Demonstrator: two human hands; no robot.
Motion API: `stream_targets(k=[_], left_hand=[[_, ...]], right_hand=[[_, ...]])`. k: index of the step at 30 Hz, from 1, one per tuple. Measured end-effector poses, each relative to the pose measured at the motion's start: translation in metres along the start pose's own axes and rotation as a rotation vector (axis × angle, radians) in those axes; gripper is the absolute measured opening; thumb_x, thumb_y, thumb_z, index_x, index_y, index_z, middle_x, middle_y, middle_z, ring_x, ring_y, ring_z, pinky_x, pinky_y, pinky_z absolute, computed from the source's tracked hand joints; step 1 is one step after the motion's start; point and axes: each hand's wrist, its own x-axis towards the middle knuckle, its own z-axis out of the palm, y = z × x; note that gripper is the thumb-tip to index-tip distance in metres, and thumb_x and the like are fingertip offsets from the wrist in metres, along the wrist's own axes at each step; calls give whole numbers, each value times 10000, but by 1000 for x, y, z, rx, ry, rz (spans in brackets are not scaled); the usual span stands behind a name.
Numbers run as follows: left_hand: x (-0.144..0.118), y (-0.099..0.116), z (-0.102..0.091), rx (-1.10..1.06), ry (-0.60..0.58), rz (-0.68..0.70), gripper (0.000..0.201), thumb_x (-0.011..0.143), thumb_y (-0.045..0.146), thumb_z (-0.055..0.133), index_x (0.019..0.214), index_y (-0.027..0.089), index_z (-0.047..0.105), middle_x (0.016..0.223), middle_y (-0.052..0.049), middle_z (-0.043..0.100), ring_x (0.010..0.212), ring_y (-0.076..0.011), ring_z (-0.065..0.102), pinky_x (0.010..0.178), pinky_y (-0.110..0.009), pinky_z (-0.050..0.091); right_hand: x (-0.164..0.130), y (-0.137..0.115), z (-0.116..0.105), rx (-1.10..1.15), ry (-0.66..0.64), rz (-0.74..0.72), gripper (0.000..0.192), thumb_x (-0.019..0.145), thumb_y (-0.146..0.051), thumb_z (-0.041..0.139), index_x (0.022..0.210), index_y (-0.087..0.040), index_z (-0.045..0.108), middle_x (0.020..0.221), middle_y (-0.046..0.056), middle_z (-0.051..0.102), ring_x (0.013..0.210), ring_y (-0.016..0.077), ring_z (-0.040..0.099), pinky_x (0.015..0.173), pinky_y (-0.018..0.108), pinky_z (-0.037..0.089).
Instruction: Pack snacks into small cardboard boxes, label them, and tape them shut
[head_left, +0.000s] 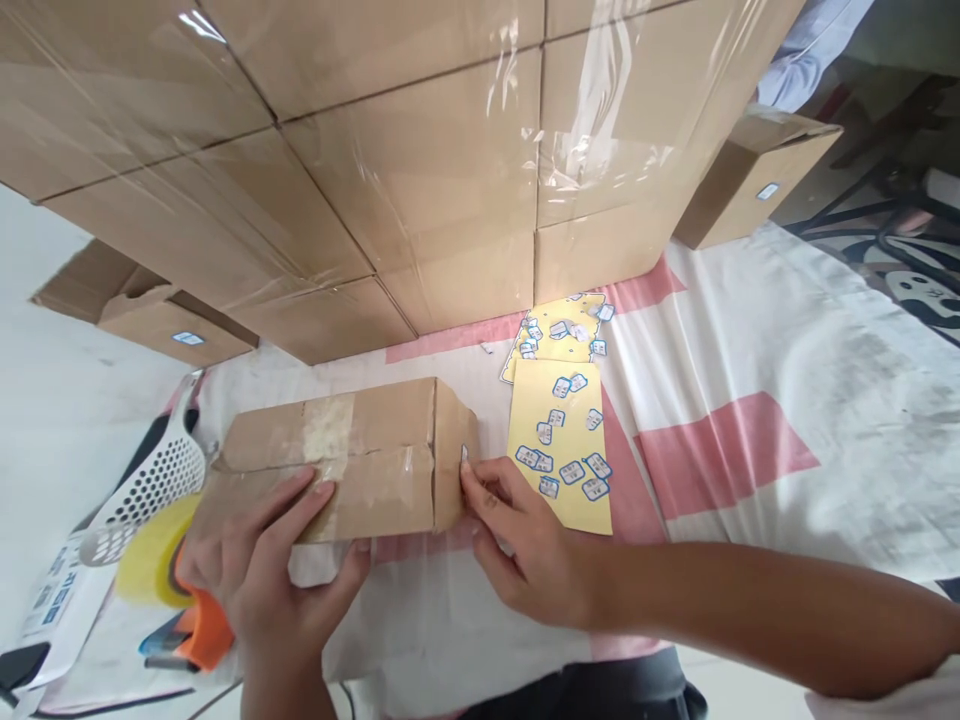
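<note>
Nearest the camera, the left hand point(281, 560) is rested on a brown box point(390, 415), its fingers spread over the top and its thumb set apart at the near side. The right hand point(525, 540) is brought in from the right, thumb and forefinger pinched together on a small label point(464, 455) at the box's right end; whether the label is stuck down cannot be told. Between the two hands, the box is laid flat on a cloth-covered surface point(735, 370), its long seam turned upward.

From its thin, creased card, the box is judged to be fairly light, stiff along its edges and softer mid-panel; its contents are hidden. It is best steadied by spread fingers near an edge, clear of the seam. The label is judged to be thin and easily curled, so it is best taken by one edge.

Beside the left hand, a yellow tape roll point(142, 560) is seen, with a white scoop point(169, 470) just beyond. Beyond the right hand, a yellow sheet point(562, 515) is scattered with blue-edged labels point(571, 472). Farthest off, a stack point(450, 170) of cartons is wrapped in clear film.
</note>
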Motion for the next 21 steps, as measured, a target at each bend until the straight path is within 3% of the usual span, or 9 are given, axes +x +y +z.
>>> stream_targets(k=[3, 8, 15, 19, 21], left_hand=[[1, -1, -2, -24, 8, 13, 518, 742, 256, 805, 1238, 232, 661, 1226, -143, 701, 1053, -342, 649, 1015, -526, 404], [5, 6, -1, 25, -26, -11, 357, 792, 283, 761, 1140, 242, 691, 1125, -107, 730, 940, -297, 662, 952, -477, 394], [2, 10, 3, 112, 52, -22, 355, 802, 332, 751, 1140, 234, 703, 1128, -103, 740, 944, -303, 646, 957, -488, 356], [-3, 14, 3, 139, 65, -45, 404, 802, 346, 749, 1189, 249, 686, 1193, -103, 727, 971, -309, 635, 965, -492, 342], [-5, 15, 4, 155, 64, -46, 421, 800, 347, 752, 1203, 252, 677, 1220, -102, 720, 978, -309, 633, 969, -491, 342]], right_hand=[[0, 4, 0, -6, -2, -22, 735, 911, -61, 477, 1602, -219, 282, 1169, 137, 514, 995, 203, 575, 818, 343, 572], [12, 21, -2, 45, 66, 116, 623, 880, -102, 562, 1462, -322, 525, 1171, 70, 503, 917, 150, 566, 847, 321, 560], [25, 32, -8, 100, -112, 307, 797, 819, -267, 722, 1550, -261, 405, 1314, 103, 455, 1116, 207, 571, 963, 374, 538], [21, 24, -4, 6, -55, 199, 731, 881, -256, 664, 1558, -274, 388, 1289, 102, 493, 1081, 196, 578, 919, 359, 545], [20, 21, -3, -33, 23, 111, 626, 913, -247, 627, 1515, -267, 459, 1225, 96, 538, 988, 176, 594, 839, 331, 553]])
